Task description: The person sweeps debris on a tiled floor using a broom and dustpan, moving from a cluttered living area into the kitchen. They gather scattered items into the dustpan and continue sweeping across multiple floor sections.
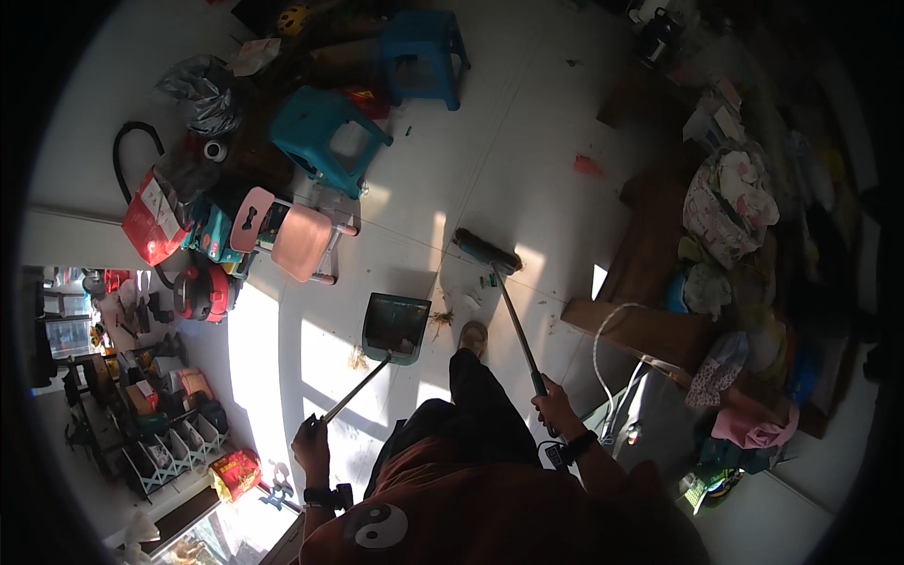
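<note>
The sweeping looks partway done. The left hand (pixel 312 446) has its fingers curled around the dustpan's stick, and the right hand (pixel 557 411) is closed around the broom's stick; no gap shows in either grip. The dustpan (pixel 407 356) is near the middle of the floor (pixel 523 141), left of the forward shoe (pixel 474 339), and the head of the broom (pixel 487 251) lies on the floor beyond it, to the right. Something brownish seems to be in the pan, though shadow hides how much.

What appears left is a dry brown tuft (pixel 441 320) just beside the pan's right edge, some pale scraps (pixel 471 301) between pan and broom, and a pale wisp (pixel 358 358) by the pan's left side. Farther out, a red scrap (pixel 588 166) lies toward the floor's right edge.

Along the floor's left edge, a pink chair (pixel 301 247), a teal stool (pixel 325 141), a blue stool (pixel 422 56) and a red vacuum cleaner (pixel 204 292) narrow the reach. At the right edge, a wooden bench (pixel 640 334) and a looping white cable (pixel 597 363) could get in the broom's way.
</note>
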`<state>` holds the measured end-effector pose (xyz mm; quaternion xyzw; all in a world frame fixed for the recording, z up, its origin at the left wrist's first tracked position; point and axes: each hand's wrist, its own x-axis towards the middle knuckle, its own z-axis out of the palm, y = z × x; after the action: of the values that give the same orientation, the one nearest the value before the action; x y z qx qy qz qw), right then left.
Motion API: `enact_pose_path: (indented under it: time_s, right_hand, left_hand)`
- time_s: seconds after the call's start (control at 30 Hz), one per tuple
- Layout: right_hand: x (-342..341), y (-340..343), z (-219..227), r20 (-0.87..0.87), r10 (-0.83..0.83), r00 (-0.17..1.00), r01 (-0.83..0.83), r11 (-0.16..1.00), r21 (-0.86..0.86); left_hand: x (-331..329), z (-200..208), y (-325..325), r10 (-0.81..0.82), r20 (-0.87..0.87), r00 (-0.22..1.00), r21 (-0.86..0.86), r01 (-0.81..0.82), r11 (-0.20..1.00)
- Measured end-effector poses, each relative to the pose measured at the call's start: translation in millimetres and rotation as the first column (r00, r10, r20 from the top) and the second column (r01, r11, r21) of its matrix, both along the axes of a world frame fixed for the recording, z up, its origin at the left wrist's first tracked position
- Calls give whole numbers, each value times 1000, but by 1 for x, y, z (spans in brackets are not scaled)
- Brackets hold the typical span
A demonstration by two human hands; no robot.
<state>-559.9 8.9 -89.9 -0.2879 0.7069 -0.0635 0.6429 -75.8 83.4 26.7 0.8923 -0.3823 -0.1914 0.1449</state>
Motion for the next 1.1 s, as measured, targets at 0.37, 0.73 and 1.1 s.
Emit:
enact_pose_path:
  time_s: [0.37, 0.73, 1.1]
  right_hand:
    - [16, 63, 128, 408, -10, 913, -83, 975, 208]
    - [257, 89, 38, 689, -57, 723, -524, 604, 600]
    - [403, 44, -79, 487, -391, 781, -343, 382, 858]
  left_hand:
    - [-21, 6, 285, 597, -443, 668, -397, -744, 538]
    - [-102, 53, 430, 917, -47, 395, -343, -869, 357]
    - [-150, 57, 476, 952, 256, 171, -121, -971, 207]
